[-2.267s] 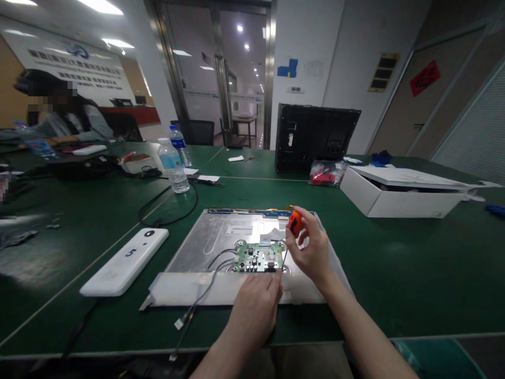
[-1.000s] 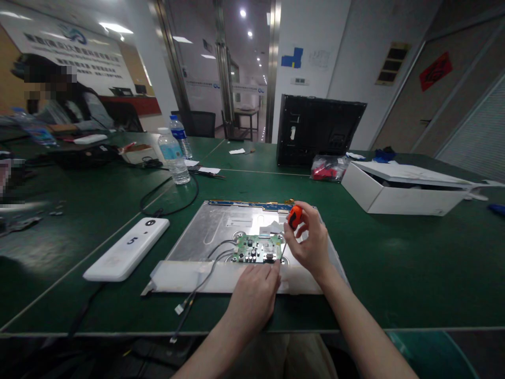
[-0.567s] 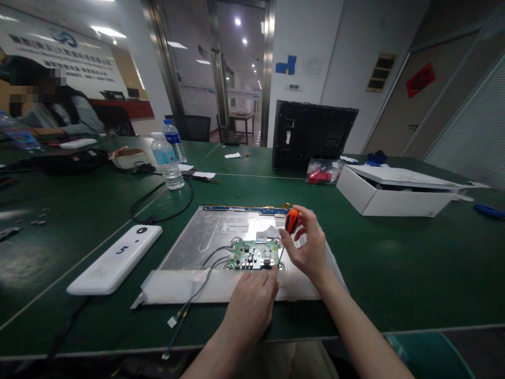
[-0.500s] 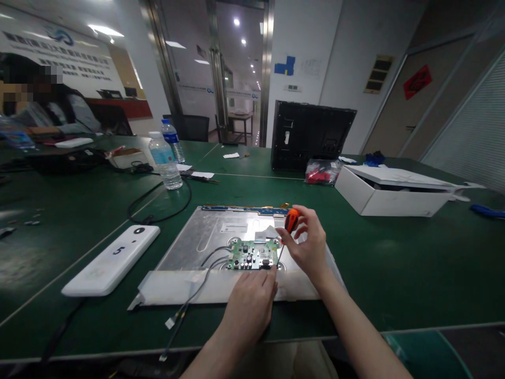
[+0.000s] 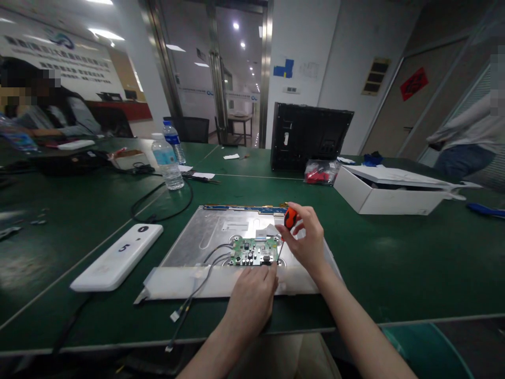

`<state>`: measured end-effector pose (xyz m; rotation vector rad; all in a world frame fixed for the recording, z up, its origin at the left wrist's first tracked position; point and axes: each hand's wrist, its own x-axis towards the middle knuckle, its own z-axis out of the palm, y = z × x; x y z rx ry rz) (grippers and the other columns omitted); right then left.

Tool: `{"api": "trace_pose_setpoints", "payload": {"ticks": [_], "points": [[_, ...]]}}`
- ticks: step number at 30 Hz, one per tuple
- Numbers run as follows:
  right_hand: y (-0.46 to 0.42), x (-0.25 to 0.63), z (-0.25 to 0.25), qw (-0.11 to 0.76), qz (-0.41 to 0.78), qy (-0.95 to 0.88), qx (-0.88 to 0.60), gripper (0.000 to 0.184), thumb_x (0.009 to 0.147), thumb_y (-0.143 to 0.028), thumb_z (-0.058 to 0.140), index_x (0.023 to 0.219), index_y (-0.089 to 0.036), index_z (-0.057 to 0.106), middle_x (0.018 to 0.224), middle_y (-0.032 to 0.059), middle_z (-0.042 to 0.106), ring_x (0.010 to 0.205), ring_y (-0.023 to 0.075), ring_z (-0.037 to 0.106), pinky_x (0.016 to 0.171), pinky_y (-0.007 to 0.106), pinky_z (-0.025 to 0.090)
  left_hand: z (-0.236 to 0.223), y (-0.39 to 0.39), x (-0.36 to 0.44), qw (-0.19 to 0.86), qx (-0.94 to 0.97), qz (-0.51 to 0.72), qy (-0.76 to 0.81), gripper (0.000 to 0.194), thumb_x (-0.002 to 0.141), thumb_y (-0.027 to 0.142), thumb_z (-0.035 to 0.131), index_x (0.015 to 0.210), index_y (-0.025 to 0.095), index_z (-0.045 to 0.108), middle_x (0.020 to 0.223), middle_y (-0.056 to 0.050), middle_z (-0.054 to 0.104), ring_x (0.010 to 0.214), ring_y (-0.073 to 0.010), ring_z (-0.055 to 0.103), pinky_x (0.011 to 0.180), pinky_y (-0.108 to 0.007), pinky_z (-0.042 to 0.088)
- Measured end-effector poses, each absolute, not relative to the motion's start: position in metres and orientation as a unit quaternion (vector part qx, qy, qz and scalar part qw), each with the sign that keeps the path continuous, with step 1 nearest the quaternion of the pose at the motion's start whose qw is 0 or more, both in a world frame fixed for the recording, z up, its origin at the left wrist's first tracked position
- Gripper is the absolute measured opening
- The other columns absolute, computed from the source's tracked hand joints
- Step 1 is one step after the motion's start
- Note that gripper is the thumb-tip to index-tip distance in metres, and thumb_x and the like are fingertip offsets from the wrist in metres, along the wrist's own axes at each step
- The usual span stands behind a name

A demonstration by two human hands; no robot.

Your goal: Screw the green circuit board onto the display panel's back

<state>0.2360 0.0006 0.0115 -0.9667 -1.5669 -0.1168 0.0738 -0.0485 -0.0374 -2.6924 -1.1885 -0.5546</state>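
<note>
My right hand grips the orange and black handle of a screwdriver in its fingertips. The slim shaft slants down to the lower right corner of a green circuit board. Palm down, my left hand rests over the whitish strip along the near edge of a silver display panel. Its index finger reaches out beside the screwdriver's tip, and the other fingers are partly hidden. Grey cables run from the board over the strip, their plugs hanging past the near edge.
A white power bank marked 5 lies left of the panel. Water bottles stand behind it near a looped black cable. A black monitor, a bagged red item and a white box are farther right. One person sits left; another stands right.
The view has shifted slightly. A person has come into view at the right edge. The screwdriver stays at the same board corner in my right hand, and my left hand keeps its place.
</note>
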Motion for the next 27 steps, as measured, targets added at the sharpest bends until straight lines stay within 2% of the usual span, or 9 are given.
{"api": "trace_pose_setpoints", "payload": {"ticks": [8,16,20,24,27], "points": [[-0.0033,0.2353,0.011,0.592,-0.028,-0.674,-0.442,0.044,0.09,-0.025,0.054,0.133,-0.021,0.049,0.087,0.002,0.063,0.059,0.0108,0.055,0.053,0.024,0.053,-0.0377,-0.0492,0.0721,0.072,-0.897,-0.192,-0.391,0.029,0.094,0.011,0.044,0.118,0.011,0.061,0.082,-0.007,0.068,0.078,-0.0218,0.064,0.071,-0.034,0.048],[-0.0014,0.235,0.0116,0.58,-0.043,-0.69,-0.43,0.046,0.089,-0.035,0.063,0.131,-0.02,0.052,0.081,0.0008,0.06,0.061,0.0118,0.054,0.049,0.022,0.049,-0.0377,-0.0499,0.0723,0.078,-0.897,-0.202,-0.386,0.027,0.092,0.01,0.048,0.115,0.01,0.062,0.08,-0.007,0.068,0.077,-0.0221,0.065,0.071,-0.034,0.05],[-0.0014,0.2348,0.0079,0.577,-0.037,-0.68,-0.451,0.05,0.09,-0.03,0.059,0.137,-0.02,0.046,0.079,-0.0016,0.061,0.054,0.0092,0.052,0.05,0.022,0.049,-0.0371,-0.0495,0.0728,0.083,-0.897,-0.194,-0.388,0.028,0.091,0.01,0.05,0.115,0.01,0.063,0.078,-0.006,0.067,0.076,-0.0224,0.065,0.071,-0.035,0.051],[-0.0026,0.2344,0.0057,0.59,-0.012,-0.669,-0.452,0.047,0.088,-0.025,0.055,0.134,-0.021,0.044,0.082,-0.0014,0.063,0.054,0.0087,0.054,0.051,0.021,0.049,-0.0374,-0.0496,0.0729,0.083,-0.897,-0.196,-0.387,0.029,0.091,0.01,0.05,0.117,0.01,0.063,0.078,-0.006,0.067,0.074,-0.0223,0.065,0.07,-0.035,0.052],[-0.0023,0.2345,0.0074,0.591,-0.02,-0.674,-0.443,0.043,0.088,-0.028,0.057,0.13,-0.021,0.047,0.081,-0.0009,0.062,0.058,0.0102,0.056,0.05,0.021,0.049,-0.0382,-0.0497,0.0726,0.08,-0.897,-0.201,-0.386,0.029,0.092,0.01,0.048,0.117,0.009,0.062,0.079,-0.007,0.068,0.075,-0.0224,0.065,0.07,-0.035,0.052]]}}
